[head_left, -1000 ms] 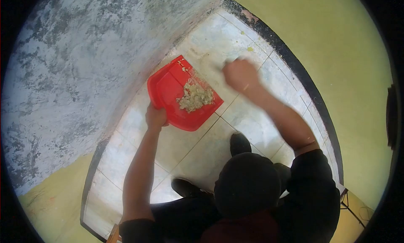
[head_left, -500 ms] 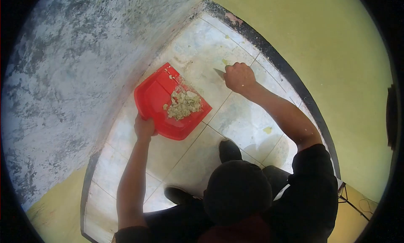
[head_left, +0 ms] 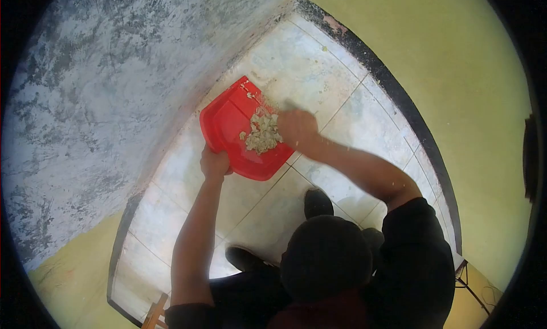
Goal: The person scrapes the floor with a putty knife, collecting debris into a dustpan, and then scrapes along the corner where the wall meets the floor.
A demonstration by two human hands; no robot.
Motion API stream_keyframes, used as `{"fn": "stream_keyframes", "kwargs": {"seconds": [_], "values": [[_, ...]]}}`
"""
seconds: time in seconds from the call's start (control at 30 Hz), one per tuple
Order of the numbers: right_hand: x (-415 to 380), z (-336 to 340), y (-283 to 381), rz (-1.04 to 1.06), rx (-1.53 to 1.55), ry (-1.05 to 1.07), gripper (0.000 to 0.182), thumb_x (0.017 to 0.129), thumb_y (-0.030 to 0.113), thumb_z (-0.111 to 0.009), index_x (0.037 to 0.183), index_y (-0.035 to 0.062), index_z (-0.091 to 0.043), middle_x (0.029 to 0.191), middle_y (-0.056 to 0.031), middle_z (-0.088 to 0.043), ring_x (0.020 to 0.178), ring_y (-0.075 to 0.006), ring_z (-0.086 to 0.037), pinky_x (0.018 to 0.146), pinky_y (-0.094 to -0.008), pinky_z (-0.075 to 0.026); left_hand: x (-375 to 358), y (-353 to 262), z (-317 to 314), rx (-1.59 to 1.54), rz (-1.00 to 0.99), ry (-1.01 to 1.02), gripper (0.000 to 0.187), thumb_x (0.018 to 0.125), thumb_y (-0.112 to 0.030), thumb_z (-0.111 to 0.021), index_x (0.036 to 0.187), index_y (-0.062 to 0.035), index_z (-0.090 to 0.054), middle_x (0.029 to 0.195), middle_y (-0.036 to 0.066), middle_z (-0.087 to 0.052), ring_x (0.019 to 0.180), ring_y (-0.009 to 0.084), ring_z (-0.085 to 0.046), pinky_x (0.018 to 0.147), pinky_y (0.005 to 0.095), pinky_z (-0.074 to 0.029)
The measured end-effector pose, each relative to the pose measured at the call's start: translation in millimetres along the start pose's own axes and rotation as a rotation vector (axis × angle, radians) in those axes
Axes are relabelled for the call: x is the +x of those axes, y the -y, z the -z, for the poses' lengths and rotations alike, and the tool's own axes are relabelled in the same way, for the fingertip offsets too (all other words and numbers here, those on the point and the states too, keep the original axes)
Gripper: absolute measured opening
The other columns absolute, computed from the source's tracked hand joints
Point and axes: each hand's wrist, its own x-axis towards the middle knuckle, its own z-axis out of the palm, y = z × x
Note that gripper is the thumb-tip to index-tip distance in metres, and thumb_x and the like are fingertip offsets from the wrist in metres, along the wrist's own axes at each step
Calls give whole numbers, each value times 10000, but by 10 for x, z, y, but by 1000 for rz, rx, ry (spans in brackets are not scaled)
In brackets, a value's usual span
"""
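My left hand (head_left: 215, 162) is closed round the near left side of a red dustpan (head_left: 225, 121), where its handle is hidden. Pale crumbled debris (head_left: 263, 136) lies in a heap toward the pan's open right edge, with small bits near the top corner. My right hand (head_left: 297, 129) is a fist just over that edge, beside the heap. A blurred grey blade tip (head_left: 289, 105) sticks out above its knuckles; the rest of the tool is covered by the fingers.
White floor tiles (head_left: 347, 175) lie beneath. A patchy grey-blue wall (head_left: 102, 101) rises at left, a yellow-green wall (head_left: 456, 72) at right with dark skirting (head_left: 399, 98). Black shoes (head_left: 318, 203) stand near. A wooden piece (head_left: 154, 312) is at lower left, a thin black stand (head_left: 466, 277) at lower right.
My right hand has moved left and down from the bare tiles to the dustpan's edge. The dustpan and my left hand appear slightly farther right and higher in view.
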Motion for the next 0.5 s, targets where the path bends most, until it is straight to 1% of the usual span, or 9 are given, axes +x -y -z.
{"fn": "stream_keyframes", "kwargs": {"seconds": [0.07,0.13,0.17,0.23,0.27,0.33,0.43,0.47,0.5], "values": [[-143,201,105,16,75,41,138,798,118,-604,855,57,-714,857,-154,-696,850,-269,-683,678,-399,-551,-11,12,3,5,3,-1,458,782,-133,-551,1233,-58,-564,1050,158,-665,727,269,-697,470,355,-599],[-181,499,-29,-59,38,-38,151,804,141,-596,860,61,-711,870,-157,-695,835,-297,-686,681,-419,-555,-68,20,22,4,12,-62,422,782,-185,-582,1195,-97,-594,927,141,-698,553,258,-676,427,320,-557],[-76,642,-176,-87,37,-115,163,799,154,-586,856,64,-709,873,-167,-692,826,-320,-688,681,-432,-556,-47,93,71,6,17,-68,422,782,-185,-582,1195,-97,-594,927,141,-698,553,258,-676,427,320,-557],[345,857,-491,-127,44,-130,169,795,125,-568,866,55,-705,851,-189,-683,818,-339,-684,682,-424,-556,8,286,200,16,-44,-64,431,781,-205,-595,1198,-95,-592,934,155,-694,570,259,-680,437,329,-558],[601,790,-636,-94,0,-219,167,798,114,-564,853,57,-711,852,-181,-687,814,-329,-686,686,-418,-558,-14,311,271,19,-49,-61,431,781,-205,-595,1198,-95,-592,934,155,-694,570,259,-680,437,329,-558],[1118,558,-738,-75,-87,-178,186,829,138,-555,861,56,-718,892,-156,-696,839,-293,-690,692,-405,-555,-54,347,416,-66,-17,-60,409,775,-222,-605,1162,-89,-614,917,156,-696,592,257,-686,477,348,-564],[1213,104,-145,40,-43,-262,241,870,191,-518,858,81,-732,889,-135,-704,846,-286,-690,674,-395,-551,341,815,354,110,-98,-188,390,772,-237,-613,1134,-93,-635,920,153,-698,612,256,-691,519,346,-569],[1093,-106,119,80,-28,-223,181,835,165,-570,865,84,-729,871,-125,-699,856,-274,-687,666,-385,-559,302,793,386,107,-94,-192,390,772,-237,-613,1134,-93,-635,920,153,-698,612,256,-691,519,346,-569],[669,292,385,171,-29,24,170,830,155,-572,841,80,-725,862,-112,-701,853,-269,-688,676,-388,-559,226,687,376,109,-36,-166,386,772,-239,-611,1129,-95,-637,921,150,-700,614,260,-692,528,346,-570]]}}
